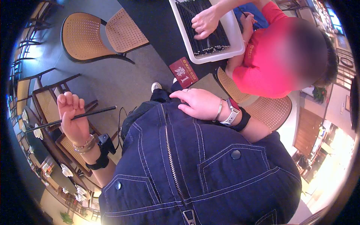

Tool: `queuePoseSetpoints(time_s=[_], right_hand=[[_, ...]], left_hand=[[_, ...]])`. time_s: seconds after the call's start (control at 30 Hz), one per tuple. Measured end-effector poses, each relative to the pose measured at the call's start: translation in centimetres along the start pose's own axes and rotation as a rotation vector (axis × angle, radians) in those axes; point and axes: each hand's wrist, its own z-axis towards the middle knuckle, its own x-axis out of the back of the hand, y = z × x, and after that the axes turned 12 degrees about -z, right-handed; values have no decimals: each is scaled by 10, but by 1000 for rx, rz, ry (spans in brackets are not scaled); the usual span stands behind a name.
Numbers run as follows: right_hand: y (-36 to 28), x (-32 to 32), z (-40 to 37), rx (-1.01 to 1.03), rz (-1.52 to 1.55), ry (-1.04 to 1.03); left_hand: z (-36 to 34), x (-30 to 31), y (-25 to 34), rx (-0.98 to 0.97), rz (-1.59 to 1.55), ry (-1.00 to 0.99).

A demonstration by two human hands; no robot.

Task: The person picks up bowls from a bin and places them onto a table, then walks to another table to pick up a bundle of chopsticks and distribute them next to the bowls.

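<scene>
My left hand (73,118) is raised at the left, palm up with curled fingers, holding a thin black stick (95,112) crosswise between thumb and fingers. My right hand (193,103) rests near the front of my dark jacket, fingers slightly bent and apart, holding nothing visible. Beyond it, a white tray (240,45) full of black sticks (204,30) stands on the dark table (150,22). A co-worker in a red shirt has one hand (205,23) over these sticks and holds a dark stick in the other.
A red sign (183,72) lies at the table's edge, near the tray. Woven chairs (82,35) stand at the upper left, and another (268,108) is behind my right arm. White dishes (66,170) sit on a round table at the lower left.
</scene>
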Motion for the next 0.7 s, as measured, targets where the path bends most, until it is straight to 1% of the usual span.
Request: queuePoseSetpoints(time_s=[0.13, 0.23, 0.4, 0.53, 0.63, 0.7], right_hand=[[0, 0, 0, -3, 2, -9], [1, -3, 0, 15, -13, 24], [-1, 3, 1, -11, -5, -20], [2, 3, 0, -10, 4, -17], [6, 2, -1, -4, 30, 13], [11, 0, -1, -32, 25, -22]], left_hand=[[-1, 0, 1, 11, -15, -25], [-1, 1, 1, 18, -14, -33], [-1, 1, 1, 14, -9, -21], [3, 3, 0, 24, -8, -14], [7, 4, -1, 20, 4, 21], [11, 7, -4, -4, 33, 86]])
